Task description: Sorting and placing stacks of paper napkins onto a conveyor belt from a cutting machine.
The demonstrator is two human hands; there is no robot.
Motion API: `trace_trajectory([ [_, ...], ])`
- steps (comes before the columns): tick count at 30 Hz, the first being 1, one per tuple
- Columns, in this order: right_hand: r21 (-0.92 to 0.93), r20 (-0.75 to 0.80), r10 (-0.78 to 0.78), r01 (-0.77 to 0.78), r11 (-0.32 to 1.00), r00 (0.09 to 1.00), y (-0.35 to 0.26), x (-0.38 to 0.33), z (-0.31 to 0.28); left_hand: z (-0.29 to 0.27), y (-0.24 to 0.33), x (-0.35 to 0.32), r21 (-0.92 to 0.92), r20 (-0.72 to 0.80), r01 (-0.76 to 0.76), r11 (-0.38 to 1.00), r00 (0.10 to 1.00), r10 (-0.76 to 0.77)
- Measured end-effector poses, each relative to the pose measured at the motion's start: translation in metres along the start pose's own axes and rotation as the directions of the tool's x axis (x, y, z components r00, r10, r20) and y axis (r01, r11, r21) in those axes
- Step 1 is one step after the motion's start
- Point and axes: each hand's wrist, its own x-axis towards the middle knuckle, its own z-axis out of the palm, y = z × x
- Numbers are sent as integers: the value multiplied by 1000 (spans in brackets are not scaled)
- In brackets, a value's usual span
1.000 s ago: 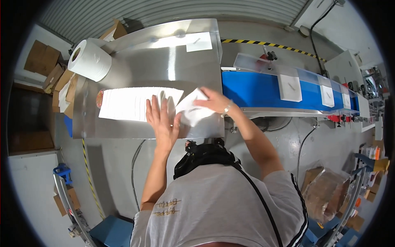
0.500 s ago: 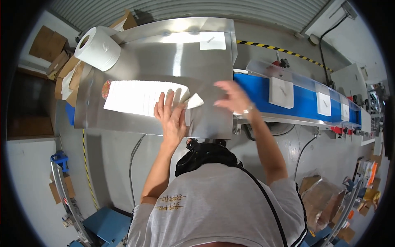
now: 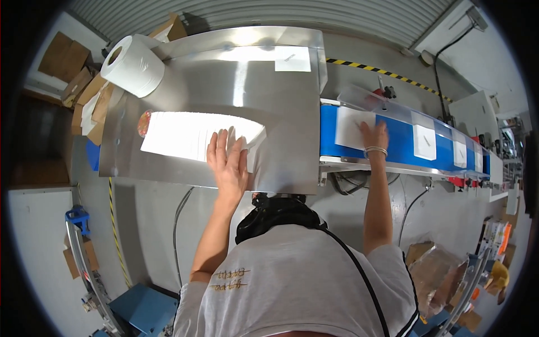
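Left hand lies flat, fingers spread and holding nothing, on the stack of white paper sheets near the front edge of the shiny steel surface. Right hand, fingers flat, presses one white sheet onto the blue conveyor belt at the surface's right edge. Laying-down step, I'd judge; next calls for peeling off the top sheet.

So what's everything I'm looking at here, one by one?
steel table: one, silver, centre.
paper stack: one, white, on the table under the left hand.
single sheet: one, white, table's far right corner.
paper roll: one, white, table's far left corner.
conveyor belt: one, blue, right of the table.
packet: one, white, on the belt at the right hand; at least three more farther along.
cardboard boxes: several, brown, far left.
left hand: flat on the paper stack.
right hand: fingers on the packet, band at the wrist.
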Motion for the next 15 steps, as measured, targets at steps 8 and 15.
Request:
trace_trajectory([
  [8,731,321,-845,456,508,427,-164,-81,-28,-4,-6,2,6,102,-77,997,992,76],
  [15,785,618,-581,-379,490,529,-137,-85,1,-8,-17,3,27,85,49,998,995,-52],
])
